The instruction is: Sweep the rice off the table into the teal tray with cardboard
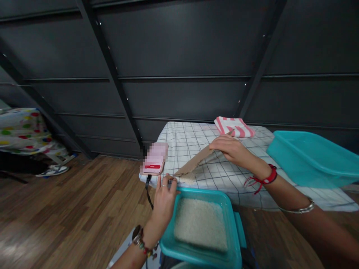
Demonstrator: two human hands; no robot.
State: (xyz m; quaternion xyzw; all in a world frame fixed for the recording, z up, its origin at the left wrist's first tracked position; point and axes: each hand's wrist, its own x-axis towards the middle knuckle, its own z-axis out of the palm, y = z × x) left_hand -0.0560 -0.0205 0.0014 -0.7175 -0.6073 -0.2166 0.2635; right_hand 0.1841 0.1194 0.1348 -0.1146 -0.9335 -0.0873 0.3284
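My right hand [230,147] is closed around the upper end of a brown cardboard strip [196,161], which slants down to the left over the checked cloth. A small heap of pale rice grains [188,177] lies along the strip's lower edge. My left hand [166,198] is at the near table edge, by the strip's low end and the tub's corner. Its fingers are bent together, and what they pinch is hidden. Below the table edge sits a teal tub [237,239] with a layer of white rice [200,224] in it.
A pink phone [154,158] with a black cable [148,192] lies at the table's left corner. A pink-striped folded towel [234,126] is at the back. Another teal tub [303,158] stands on the right. A dark panelled wall [182,48] rises behind; a person's shoe [53,170] shows far left.
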